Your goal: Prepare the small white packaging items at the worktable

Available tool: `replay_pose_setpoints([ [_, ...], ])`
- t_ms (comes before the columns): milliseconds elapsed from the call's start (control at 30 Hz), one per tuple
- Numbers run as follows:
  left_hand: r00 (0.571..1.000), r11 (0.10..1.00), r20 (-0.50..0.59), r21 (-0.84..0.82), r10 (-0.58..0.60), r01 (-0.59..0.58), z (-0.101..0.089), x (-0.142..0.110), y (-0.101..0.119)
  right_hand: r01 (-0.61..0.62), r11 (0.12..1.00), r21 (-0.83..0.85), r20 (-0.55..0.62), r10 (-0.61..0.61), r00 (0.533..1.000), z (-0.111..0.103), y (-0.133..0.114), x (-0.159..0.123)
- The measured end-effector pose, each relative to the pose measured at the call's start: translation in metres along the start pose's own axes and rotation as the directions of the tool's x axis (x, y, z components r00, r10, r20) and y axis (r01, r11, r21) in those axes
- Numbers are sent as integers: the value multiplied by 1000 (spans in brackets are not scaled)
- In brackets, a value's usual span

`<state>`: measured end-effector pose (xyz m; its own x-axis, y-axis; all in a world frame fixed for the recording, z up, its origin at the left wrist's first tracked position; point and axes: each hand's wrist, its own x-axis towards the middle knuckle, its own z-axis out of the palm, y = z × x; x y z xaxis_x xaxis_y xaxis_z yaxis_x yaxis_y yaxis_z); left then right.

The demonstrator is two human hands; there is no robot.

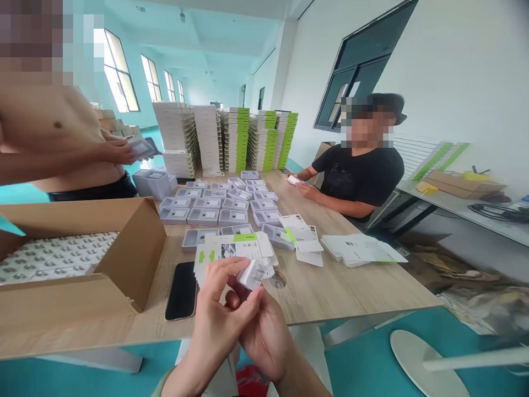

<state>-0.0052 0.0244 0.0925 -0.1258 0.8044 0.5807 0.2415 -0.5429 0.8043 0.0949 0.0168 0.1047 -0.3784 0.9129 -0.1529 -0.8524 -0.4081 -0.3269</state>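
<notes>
A small white block point(250, 275), with a clear or shiny part at its end, is held up over the table's front edge. My left hand point(217, 303) is closed on it, fingers along its upper left side. My right hand point(266, 331) is cupped close below, also closed around the block; its fingers are partly hidden behind the left. Just beyond lie printed white-and-green flat cards point(239, 248), partly covered by my hands. Rows of translucent plastic trays point(204, 215) with small white pieces in them stand past the cards.
An open carton point(124, 292) packed with white pieces stands left, beside a black phone point(181, 292). Flat white packaging sleeves point(359, 248) lie right. Tall box stacks point(206, 138) rise at the back. Co-workers at left and right each hold something; a round stand base point(425, 369) is on the floor.
</notes>
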Motion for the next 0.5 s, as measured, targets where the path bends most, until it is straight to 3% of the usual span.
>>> replay_pose_setpoints([
  [233, 987, 989, 110, -79, -117, 126, -5, -8, -4, 149, 980, -130, 5, -150, 989, -6, 1, -6],
  [500, 992, 996, 109, -47, -69, 75, -5, -5, -2, 144, 981, -132, -22, -148, 989, -13, 2, -8],
])
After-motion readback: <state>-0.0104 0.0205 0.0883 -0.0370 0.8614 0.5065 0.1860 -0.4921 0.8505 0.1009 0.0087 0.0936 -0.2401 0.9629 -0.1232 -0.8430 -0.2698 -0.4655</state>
